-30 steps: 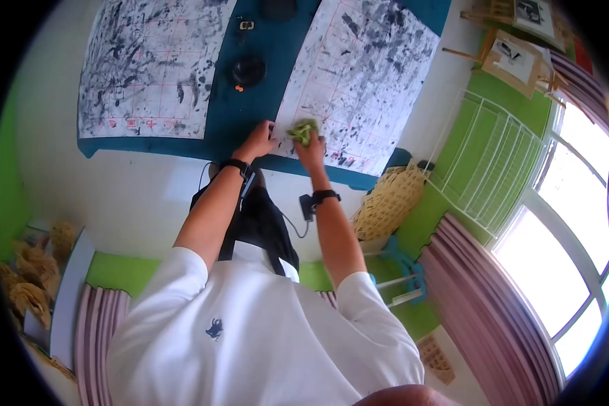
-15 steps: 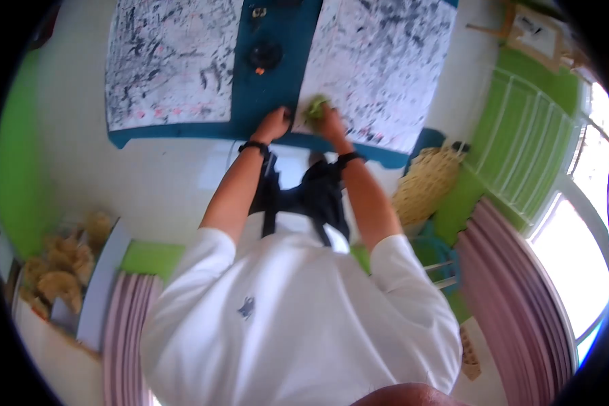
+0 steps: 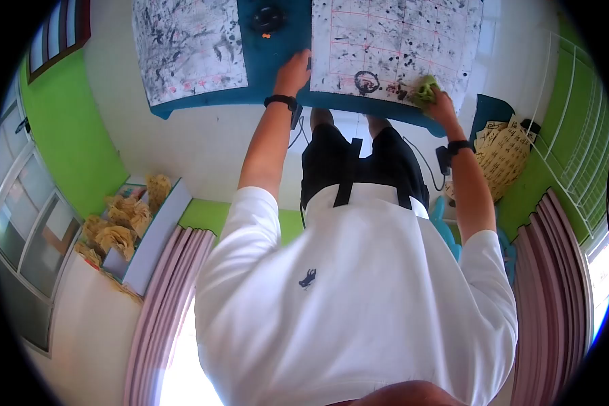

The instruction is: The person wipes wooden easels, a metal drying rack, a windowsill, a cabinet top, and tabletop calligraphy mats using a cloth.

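A white ink-marked sheet with a red grid [image 3: 355,44] lies on the blue table cover [image 3: 260,74]. My right hand [image 3: 442,108] is closed around a crumpled green cloth [image 3: 425,90], which rests on the sheet near its lower right corner. At the sheet's left edge, my left hand [image 3: 292,73] is closed. A small dark patch shows at its fingers, too unclear to name. A dark ring mark [image 3: 367,82] shows on the sheet between my hands.
Another ink-marked sheet [image 3: 189,47] lies left on the table. Between the sheets stands a dark round object [image 3: 269,20] with a small orange thing [image 3: 266,36] beside it. Crumpled brown paper [image 3: 118,237] fills a box at lower left. A white rack [image 3: 575,122] stands at right.
My right hand has moved right along the sheet's near edge with the green cloth. My left hand remains at the sheet's left edge. The camera view has shifted.
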`<state>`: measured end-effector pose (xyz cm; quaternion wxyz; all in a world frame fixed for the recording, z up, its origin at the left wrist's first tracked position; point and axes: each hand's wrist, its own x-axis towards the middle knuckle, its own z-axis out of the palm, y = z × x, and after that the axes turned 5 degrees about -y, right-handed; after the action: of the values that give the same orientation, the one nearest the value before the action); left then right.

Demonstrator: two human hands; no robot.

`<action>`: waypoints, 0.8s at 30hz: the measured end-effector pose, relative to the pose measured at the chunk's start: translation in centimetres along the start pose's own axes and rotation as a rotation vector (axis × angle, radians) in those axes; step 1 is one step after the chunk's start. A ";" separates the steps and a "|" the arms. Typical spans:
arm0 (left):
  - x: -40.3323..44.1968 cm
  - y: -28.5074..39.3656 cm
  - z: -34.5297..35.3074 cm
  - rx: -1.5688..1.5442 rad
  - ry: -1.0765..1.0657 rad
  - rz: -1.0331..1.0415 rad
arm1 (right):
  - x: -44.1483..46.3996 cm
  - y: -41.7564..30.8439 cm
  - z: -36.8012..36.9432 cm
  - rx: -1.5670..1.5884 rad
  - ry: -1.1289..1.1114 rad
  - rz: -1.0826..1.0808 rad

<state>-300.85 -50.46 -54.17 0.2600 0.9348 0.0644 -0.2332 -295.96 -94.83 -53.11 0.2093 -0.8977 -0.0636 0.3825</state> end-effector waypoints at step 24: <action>1.3 -2.4 -1.8 -0.007 0.058 -0.224 | 1.3 -11.4 3.3 0.258 -0.076 -0.144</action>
<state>-299.53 -47.49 -54.56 0.2338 0.9271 0.1769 -0.2336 -296.92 -83.05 -51.20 0.3475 -0.8413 -0.0860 0.4050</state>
